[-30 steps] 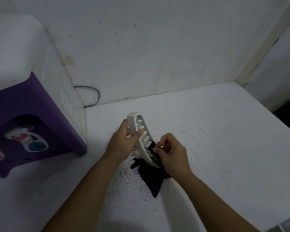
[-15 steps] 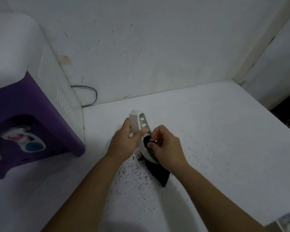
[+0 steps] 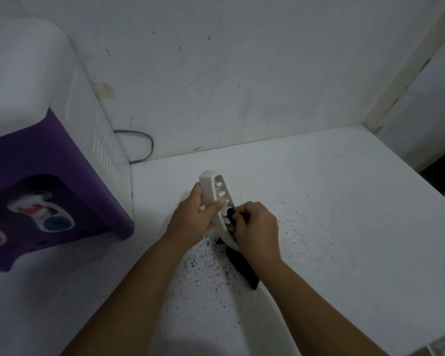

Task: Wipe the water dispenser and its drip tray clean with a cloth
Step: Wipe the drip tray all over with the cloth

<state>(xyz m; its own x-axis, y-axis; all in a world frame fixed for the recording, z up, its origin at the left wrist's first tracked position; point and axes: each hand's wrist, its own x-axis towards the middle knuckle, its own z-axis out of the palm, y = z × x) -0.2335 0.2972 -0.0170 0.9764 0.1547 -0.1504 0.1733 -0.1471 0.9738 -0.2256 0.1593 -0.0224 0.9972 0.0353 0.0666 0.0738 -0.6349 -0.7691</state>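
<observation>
Our left hand (image 3: 194, 218) grips the slotted white plastic drip tray (image 3: 217, 205) on edge above the speckled white counter (image 3: 332, 214), exposing its slots. Our right hand (image 3: 256, 227) pinches the dark cloth (image 3: 243, 268) into them. The purple-and-white water dispenser (image 3: 54, 160) stands left.

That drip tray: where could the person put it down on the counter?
Bare counter lies right of both hands, toward the wall corner. Crowded: dark specks beneath the drip tray and cloth; the water dispenser fills the left.
</observation>
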